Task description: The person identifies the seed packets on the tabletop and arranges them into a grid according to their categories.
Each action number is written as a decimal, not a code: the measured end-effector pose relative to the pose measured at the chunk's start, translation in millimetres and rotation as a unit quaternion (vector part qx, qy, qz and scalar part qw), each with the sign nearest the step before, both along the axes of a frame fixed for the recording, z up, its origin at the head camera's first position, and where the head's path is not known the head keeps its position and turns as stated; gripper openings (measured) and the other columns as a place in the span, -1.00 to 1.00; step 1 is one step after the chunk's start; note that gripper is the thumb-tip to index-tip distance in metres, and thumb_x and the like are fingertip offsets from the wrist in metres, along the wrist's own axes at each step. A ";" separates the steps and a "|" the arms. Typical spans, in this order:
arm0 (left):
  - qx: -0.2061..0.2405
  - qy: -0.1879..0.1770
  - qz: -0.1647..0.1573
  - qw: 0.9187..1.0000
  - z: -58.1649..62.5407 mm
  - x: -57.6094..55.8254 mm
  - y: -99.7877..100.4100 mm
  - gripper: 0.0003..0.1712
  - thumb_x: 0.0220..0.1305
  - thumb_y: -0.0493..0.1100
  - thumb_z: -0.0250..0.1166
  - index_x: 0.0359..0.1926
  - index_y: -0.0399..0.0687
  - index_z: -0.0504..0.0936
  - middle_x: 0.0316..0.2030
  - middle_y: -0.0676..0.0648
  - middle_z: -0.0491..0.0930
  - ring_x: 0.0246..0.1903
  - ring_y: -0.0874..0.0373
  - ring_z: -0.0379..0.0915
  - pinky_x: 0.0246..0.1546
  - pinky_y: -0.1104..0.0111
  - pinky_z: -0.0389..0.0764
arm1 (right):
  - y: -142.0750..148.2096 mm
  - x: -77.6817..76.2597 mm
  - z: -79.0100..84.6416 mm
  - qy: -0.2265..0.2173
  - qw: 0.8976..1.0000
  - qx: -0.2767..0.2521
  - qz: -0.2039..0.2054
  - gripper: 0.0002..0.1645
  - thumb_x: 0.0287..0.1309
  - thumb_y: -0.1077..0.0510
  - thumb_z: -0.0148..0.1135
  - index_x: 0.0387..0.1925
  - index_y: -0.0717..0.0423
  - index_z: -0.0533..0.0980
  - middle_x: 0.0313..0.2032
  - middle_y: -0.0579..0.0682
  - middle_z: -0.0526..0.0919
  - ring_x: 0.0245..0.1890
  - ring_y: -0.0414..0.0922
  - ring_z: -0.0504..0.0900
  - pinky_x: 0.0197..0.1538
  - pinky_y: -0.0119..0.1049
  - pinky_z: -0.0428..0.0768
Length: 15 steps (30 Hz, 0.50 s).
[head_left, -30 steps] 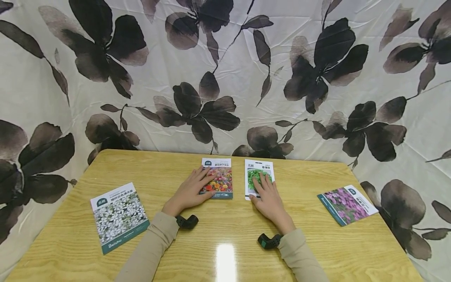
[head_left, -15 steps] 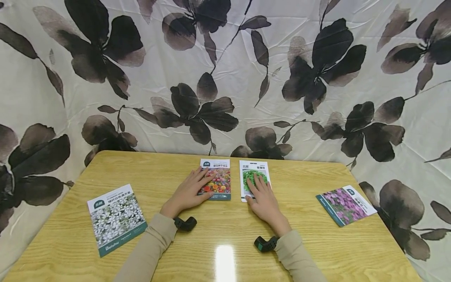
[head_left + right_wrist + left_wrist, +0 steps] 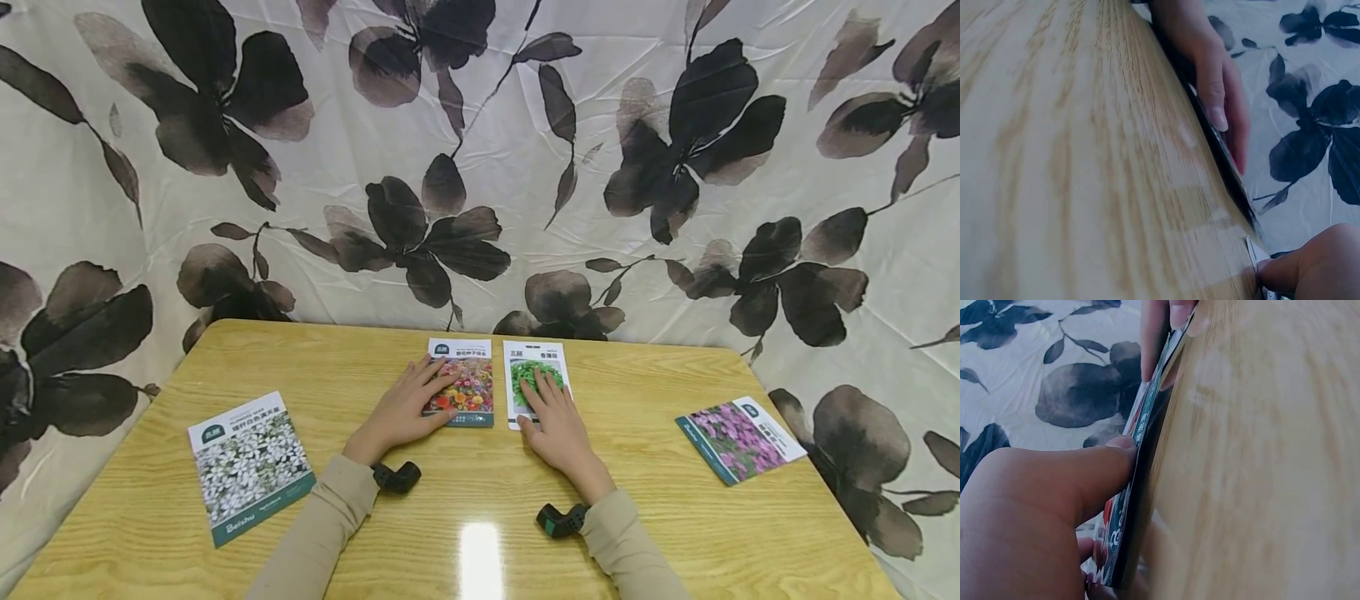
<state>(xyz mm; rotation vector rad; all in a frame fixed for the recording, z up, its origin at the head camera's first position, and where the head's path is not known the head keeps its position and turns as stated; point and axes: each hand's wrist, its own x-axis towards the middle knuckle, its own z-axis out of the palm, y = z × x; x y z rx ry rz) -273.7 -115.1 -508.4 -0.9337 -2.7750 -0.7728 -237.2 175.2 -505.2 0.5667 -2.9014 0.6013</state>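
My left hand lies spread on a seed packet with multicoloured flowers, fingers straight across its left half. In the left wrist view the thumb touches the packet's lower edge. My right hand rests flat on a white seed packet with green leaves, covering its lower right part. From the right wrist, the thumb shows at that packet's near edge. The two packets lie side by side with a narrow gap between them.
On the wooden table, a white-flower seed packet lies tilted at the left. A purple-flower seed packet lies angled near the right edge. Behind the table hangs a floral cloth.
The right hand has slid the green-leaf packet left, closer to the multicoloured-flower packet. My left hand has stayed on its packet, and the outer packets lie as before.
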 end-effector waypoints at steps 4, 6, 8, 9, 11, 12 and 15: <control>-0.001 0.002 0.001 1.000 -0.3 -0.3 -0.8 -0.24 0.35 0.25 0.19 0.44 0.02 0.37 0.49 -0.23 0.11 0.50 -0.20 -0.17 0.47 -0.02 -0.16 | -0.2 -0.1 -0.1 0.004 1.000 -0.006 -0.001 -0.28 0.37 -0.02 0.04 0.48 0.12 0.23 0.51 0.22 0.04 0.52 0.18 -0.05 0.47 0.19 -0.09; -0.001 0.002 0.001 1.000 -0.9 -0.6 -1.1 -0.24 0.35 0.25 0.19 0.44 0.01 0.37 0.49 -0.23 0.11 0.51 -0.20 -0.17 0.48 -0.01 -0.17 | -0.4 0.2 0.2 0.007 1.000 -0.008 -0.002 -0.28 0.36 -0.02 0.05 0.48 0.13 0.24 0.51 0.23 0.05 0.51 0.19 -0.04 0.47 0.20 -0.08; 0.000 0.003 0.001 1.000 -1.4 -0.3 -1.3 -0.24 0.34 0.25 0.19 0.43 0.00 0.38 0.49 -0.23 0.11 0.50 -0.20 -0.17 0.47 -0.02 -0.17 | -0.7 0.5 0.6 0.009 1.000 -0.010 -0.003 -0.27 0.35 -0.02 0.06 0.47 0.14 0.25 0.50 0.23 0.07 0.51 0.19 -0.03 0.46 0.20 -0.07; 0.001 0.003 0.001 1.000 -1.5 -0.3 -1.3 -0.24 0.34 0.25 0.20 0.43 -0.01 0.39 0.49 -0.23 0.11 0.50 -0.20 -0.17 0.47 -0.02 -0.17 | -0.7 0.5 0.3 0.010 1.000 -0.012 -0.004 -0.27 0.35 -0.02 0.07 0.46 0.15 0.25 0.50 0.24 0.07 0.51 0.19 -0.03 0.46 0.20 -0.07; 0.002 0.004 0.001 1.000 -1.6 0.0 -1.2 -0.24 0.34 0.25 0.20 0.43 -0.01 0.39 0.49 -0.23 0.11 0.50 -0.20 -0.17 0.47 -0.02 -0.17 | -0.6 0.9 0.2 0.014 1.000 -0.020 -0.005 -0.27 0.33 -0.01 0.09 0.45 0.16 0.27 0.49 0.24 0.09 0.51 0.20 -0.02 0.46 0.20 -0.06; 0.002 0.005 0.001 1.000 -1.4 0.1 -1.0 -0.24 0.34 0.26 0.20 0.43 -0.01 0.39 0.49 -0.23 0.11 0.50 -0.20 -0.17 0.47 -0.02 -0.17 | -0.6 1.2 0.2 0.016 1.000 -0.025 -0.005 -0.27 0.33 -0.01 0.09 0.45 0.17 0.28 0.49 0.25 0.10 0.50 0.20 -0.01 0.46 0.20 -0.05; 0.002 0.007 0.001 1.000 -0.9 0.1 -0.4 -0.24 0.33 0.26 0.20 0.43 -0.01 0.39 0.49 -0.23 0.11 0.50 -0.21 -0.16 0.47 -0.02 -0.16 | 0.0 1.4 -0.4 0.024 0.999 -0.038 -0.004 -0.28 0.32 -0.01 0.11 0.43 0.19 0.30 0.48 0.26 0.12 0.50 0.21 0.01 0.45 0.21 -0.04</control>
